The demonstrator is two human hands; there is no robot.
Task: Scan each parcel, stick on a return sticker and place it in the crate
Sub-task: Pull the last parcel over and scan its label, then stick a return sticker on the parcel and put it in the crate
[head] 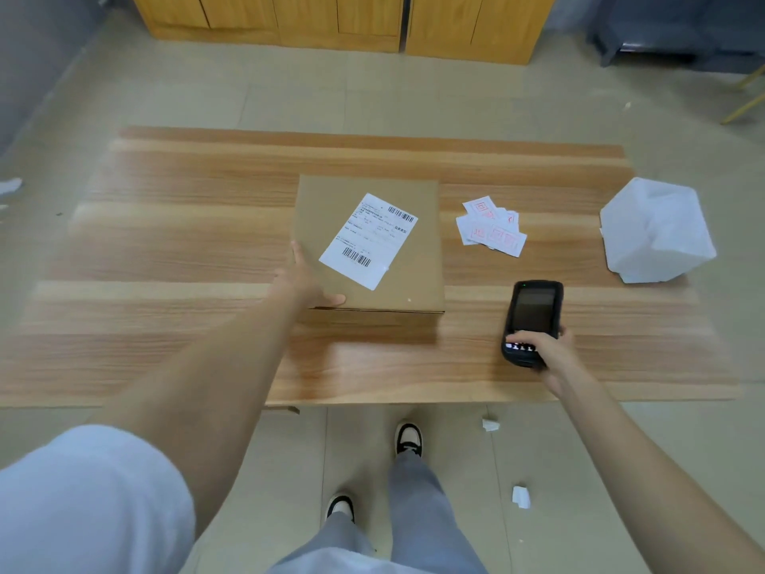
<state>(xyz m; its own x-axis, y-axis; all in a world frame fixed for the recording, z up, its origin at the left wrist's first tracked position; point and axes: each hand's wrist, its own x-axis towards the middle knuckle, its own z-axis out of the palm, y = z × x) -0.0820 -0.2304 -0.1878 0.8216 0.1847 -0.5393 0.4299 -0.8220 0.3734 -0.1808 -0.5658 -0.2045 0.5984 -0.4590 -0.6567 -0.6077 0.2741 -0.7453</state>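
Note:
A flat brown cardboard parcel (414, 267) lies in the middle of the wooden table (186, 250), with a white shipping label (368, 241) bearing two barcodes on its top. My left hand (304, 277) grips the parcel's near left corner, thumb along the front edge and fingers along the left side. My right hand (544, 350) grips the lower end of a black handheld scanner (532, 314), which lies to the right of the parcel, screen up. A small pile of white return stickers (490, 227) with red print lies right of the parcel.
A white crumpled plastic bag or parcel (656, 229) sits at the table's right end. Wooden cabinets (343, 18) stand beyond the table. Paper scraps (520, 496) lie on the tiled floor near my feet. No crate is in view.

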